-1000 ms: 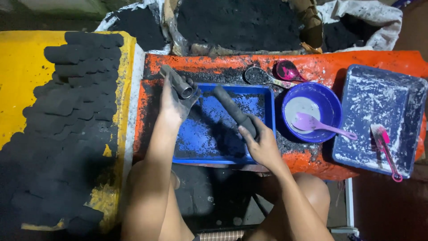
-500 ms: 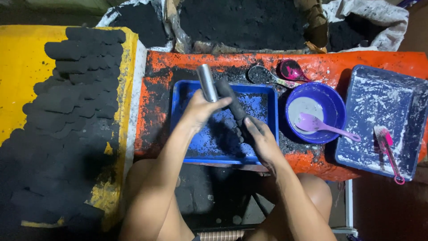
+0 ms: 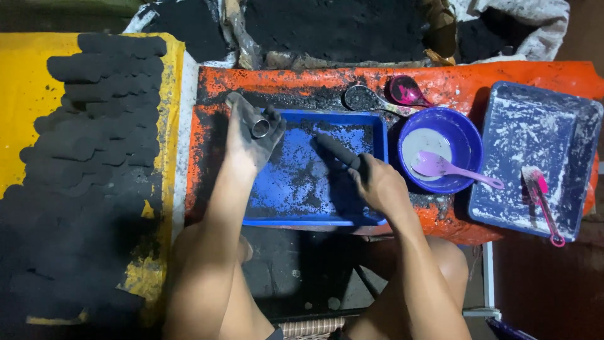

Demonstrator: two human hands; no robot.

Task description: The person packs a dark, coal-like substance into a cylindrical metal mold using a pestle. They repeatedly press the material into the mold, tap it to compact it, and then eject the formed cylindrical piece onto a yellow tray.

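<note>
My left hand [image 3: 247, 135] grips a short metal tube [image 3: 260, 128], its round mouth facing up, over the left end of a blue tray [image 3: 296, 182] dusted with black powder. My right hand [image 3: 377, 184] holds a dark rod-like pestle [image 3: 338, 150] slanted over the tray's right half. Both hands are smeared black. The tray rests on an orange table [image 3: 503, 72].
Rows of black pressed briquettes [image 3: 82, 164] cover a yellow sheet at left. A sack of black powder [image 3: 333, 25] lies behind the table. A metal spoon [image 3: 365, 99], a pink scoop [image 3: 406, 91], a purple bowl with a pink spoon [image 3: 440, 151] and a second blue tray [image 3: 535, 157] stand at right.
My left hand has swung the metal tube from the tray's middle back to its left end and turned its mouth upward. My right hand has stayed over the right half with the pestle.
</note>
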